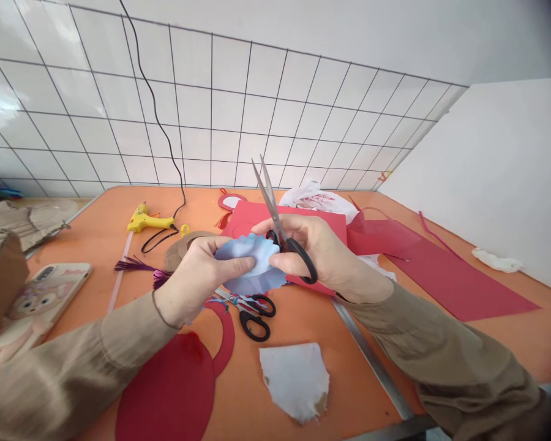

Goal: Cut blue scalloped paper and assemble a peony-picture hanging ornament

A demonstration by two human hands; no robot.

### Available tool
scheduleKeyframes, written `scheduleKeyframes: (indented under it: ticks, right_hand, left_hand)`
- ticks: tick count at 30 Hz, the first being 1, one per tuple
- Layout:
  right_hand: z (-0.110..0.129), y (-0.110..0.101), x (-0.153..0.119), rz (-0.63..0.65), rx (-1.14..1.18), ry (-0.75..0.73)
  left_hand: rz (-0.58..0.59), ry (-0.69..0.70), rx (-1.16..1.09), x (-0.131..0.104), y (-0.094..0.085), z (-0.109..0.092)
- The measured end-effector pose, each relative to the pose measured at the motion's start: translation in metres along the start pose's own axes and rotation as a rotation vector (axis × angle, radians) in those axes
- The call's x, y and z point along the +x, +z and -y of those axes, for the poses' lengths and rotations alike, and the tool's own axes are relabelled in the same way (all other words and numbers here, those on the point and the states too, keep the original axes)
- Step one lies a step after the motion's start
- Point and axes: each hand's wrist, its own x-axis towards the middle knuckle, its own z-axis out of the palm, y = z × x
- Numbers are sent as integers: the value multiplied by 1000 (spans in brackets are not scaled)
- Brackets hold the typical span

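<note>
We see the left hand [197, 272] clamped on a pale-blue, scallop-edged piece [252, 278], possibly fabric, above the orange tabletop [245, 376], while the right hand [319, 248] pinches its right edge and holds black-handled steel scissors [272, 205] blades-up, a grip that, we judge, leaves its fingertips free.

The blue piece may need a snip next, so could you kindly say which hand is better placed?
Probably the right hand: it holds the raised scissors, though they point upward and would need turning, while the left hand pinches the blue piece.
</note>
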Motion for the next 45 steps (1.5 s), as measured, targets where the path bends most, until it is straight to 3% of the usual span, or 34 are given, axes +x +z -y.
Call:
scheduleKeyframes:
  ticks: [4, 11, 19, 25, 29, 38, 40, 45]
  right_hand:
    - [6, -2, -1, 14, -2, -31]
    - [12, 2, -2, 45, -9, -49]
    - [10, -3, -1, 34, -55, -101]
    - [0, -30, 7, 259, -173, -271]
    - [-5, -39, 11, 423, -261, -310]
    - [7, -39, 10, 499, -364, -257]
    - [7, -38, 10, 465, -352, -224]
    - [3, -19, 7, 152, -182, -151]
  left_hand:
    - [20, -22, -31, 2, -2, 0]
    - [180, -63, -29, 2, -7, 4]
    - [143, -69, -110, -1, -6, 4]
    - [111, -137, -140, -3, -4, -5]
    - [76, -151, -140, -4, -4, -10]
    - [-6, -188, -25, -6, -3, -15]
    - [22, -200, -72, -6, -3, -14]
    - [139, -241, -161, -5, -5, -10]
